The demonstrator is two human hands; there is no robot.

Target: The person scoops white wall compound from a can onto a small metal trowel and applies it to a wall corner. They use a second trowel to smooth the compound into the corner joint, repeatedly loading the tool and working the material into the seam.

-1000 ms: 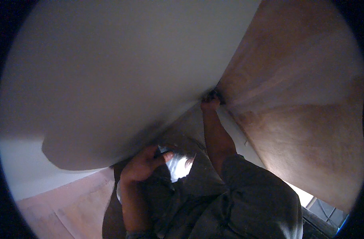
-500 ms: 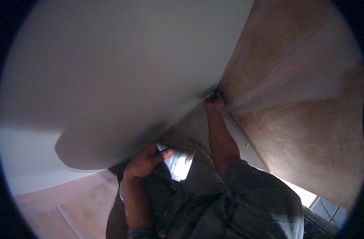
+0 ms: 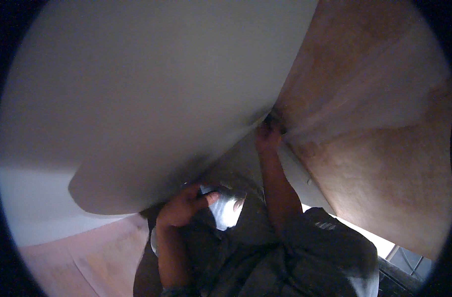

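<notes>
My left hand (image 3: 179,207) is closed on a shiny flat metal plate (image 3: 227,212), thumb across its upper face, held low in front of my body. A small brownish patch shows near the plate's right edge. My right arm stretches away to the corner where the pale wall (image 3: 151,94) meets the brown, patchy wall (image 3: 369,148). There my right hand (image 3: 269,137) is closed, its fingers at the corner line. Something dark shows at the fingertips, too shadowed to name.
A grey strip of floor (image 3: 236,161) runs between the walls beneath my arms. Pinkish-brown flooring or board (image 3: 107,252) lies at the lower left. Bright light and grey tiles (image 3: 409,261) show at the lower right. My shadow falls on the pale wall.
My right hand has shifted slightly down and to the right along the corner. My left hand and the metal plate sit a little lower and further right, the plate tilted slightly differently.
</notes>
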